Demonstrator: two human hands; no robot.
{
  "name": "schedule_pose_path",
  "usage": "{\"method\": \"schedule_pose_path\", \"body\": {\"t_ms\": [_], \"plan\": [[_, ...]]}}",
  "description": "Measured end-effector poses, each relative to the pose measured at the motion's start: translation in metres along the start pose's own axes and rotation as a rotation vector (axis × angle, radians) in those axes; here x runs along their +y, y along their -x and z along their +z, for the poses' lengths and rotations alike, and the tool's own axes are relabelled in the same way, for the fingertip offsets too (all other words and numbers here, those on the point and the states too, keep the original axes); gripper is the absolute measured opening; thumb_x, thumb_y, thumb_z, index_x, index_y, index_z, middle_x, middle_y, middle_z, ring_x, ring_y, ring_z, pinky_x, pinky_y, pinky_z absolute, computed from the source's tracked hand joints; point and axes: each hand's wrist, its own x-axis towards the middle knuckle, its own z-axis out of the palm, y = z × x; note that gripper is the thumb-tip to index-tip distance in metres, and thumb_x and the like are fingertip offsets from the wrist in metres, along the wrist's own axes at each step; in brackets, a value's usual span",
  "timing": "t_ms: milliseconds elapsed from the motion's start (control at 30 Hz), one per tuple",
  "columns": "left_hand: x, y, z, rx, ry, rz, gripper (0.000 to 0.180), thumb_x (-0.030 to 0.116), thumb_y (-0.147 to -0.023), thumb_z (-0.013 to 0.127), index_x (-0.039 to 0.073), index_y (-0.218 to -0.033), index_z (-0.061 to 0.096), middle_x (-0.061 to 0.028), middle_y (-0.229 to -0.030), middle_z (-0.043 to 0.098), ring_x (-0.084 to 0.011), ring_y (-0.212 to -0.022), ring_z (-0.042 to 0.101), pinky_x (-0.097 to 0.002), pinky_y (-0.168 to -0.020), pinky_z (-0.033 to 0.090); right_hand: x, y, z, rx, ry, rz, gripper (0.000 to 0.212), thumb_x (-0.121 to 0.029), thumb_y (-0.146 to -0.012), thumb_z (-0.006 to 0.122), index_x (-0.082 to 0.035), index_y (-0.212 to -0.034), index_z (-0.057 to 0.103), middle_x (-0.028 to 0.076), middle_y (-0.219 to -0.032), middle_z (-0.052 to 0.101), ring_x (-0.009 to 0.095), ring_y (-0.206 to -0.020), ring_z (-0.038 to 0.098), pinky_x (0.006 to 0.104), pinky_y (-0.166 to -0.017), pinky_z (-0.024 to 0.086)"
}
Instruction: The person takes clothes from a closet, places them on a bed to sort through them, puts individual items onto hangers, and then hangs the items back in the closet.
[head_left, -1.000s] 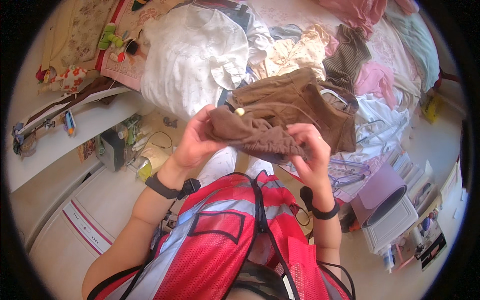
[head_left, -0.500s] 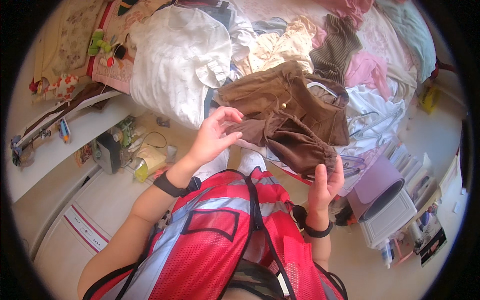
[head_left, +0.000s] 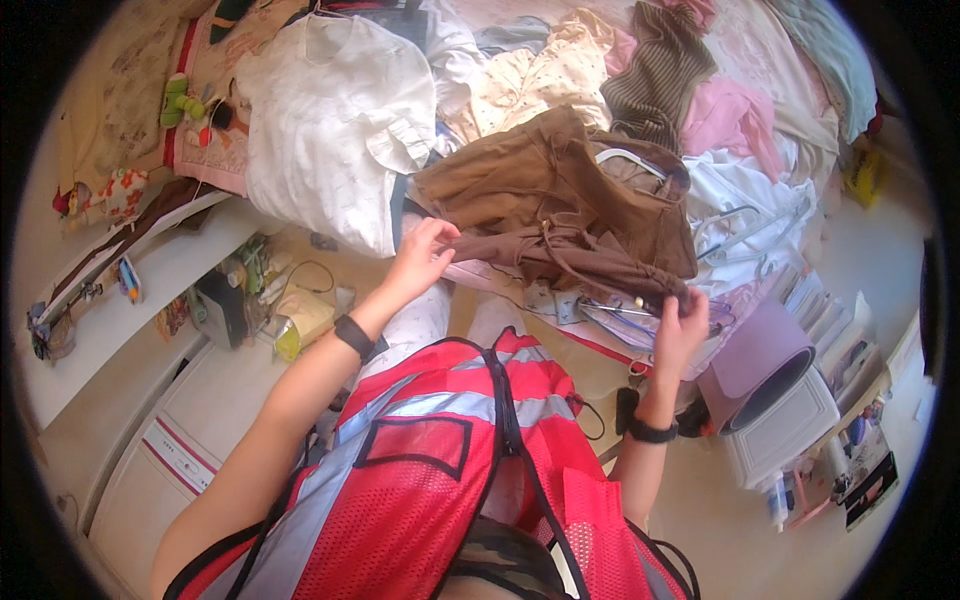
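Observation:
A brown garment [head_left: 545, 165] with a drawstring lies at the bed's near edge, a white hanger [head_left: 635, 160] showing at its collar. Its near part, a darker gathered strip [head_left: 590, 262], is stretched sideways between my two hands. My left hand [head_left: 425, 250] is closed, pinching the strip's left end between thumb and fingers. At the right end my right hand [head_left: 682, 325] is closed on the cloth, close to a small pale bead on the cord. A white blouse [head_left: 335, 130] lies spread to the left of the brown garment.
Cream dotted cloth [head_left: 540, 80], a striped brown garment [head_left: 660, 75] and pink cloth [head_left: 735, 120] are heaped farther back. Several hangers [head_left: 760, 235] lie on white cloth at the right. A lilac bin [head_left: 755, 360] stands nearby. At the left are a white shelf [head_left: 130, 310] and soft toys.
My hands have spread farther apart, the right one moving right and slightly up. The brown cloth between them went from a bunched, hanging pouch to a narrower, stretched strip.

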Motion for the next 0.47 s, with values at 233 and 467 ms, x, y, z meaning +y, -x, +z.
{"method": "schedule_pose_path", "body": {"t_ms": [233,467], "plan": [[-0.001,-0.035,0.051,-0.18,-0.241,0.137,0.029,0.012,-0.078,0.064,0.005,-0.105,0.057,-0.0159,-0.106,0.056,-0.0344,-0.107,0.053,-0.0409,-0.092,0.044,0.021,-0.017,0.05,-0.184,0.251,-0.482,0.022,-0.007,-0.08,0.067,-0.002,-0.1,0.058,0.015,-0.091,0.061,0.034,-0.091,0.057,0.0408,-0.081,0.046],[0.012,-0.073,0.092,-0.257,-0.236,0.096,0.029,0.016,-0.08,0.062,0.004,-0.107,0.058,-0.0172,-0.108,0.058,-0.0324,-0.107,0.055,-0.0402,-0.092,0.044,0.036,-0.024,0.139,-0.6,0.504,-0.469,0.04,-0.018,-0.076,0.074,-0.007,-0.11,0.056,0.018,-0.099,0.064,0.034,-0.099,0.059,0.0383,-0.084,0.049]]}}
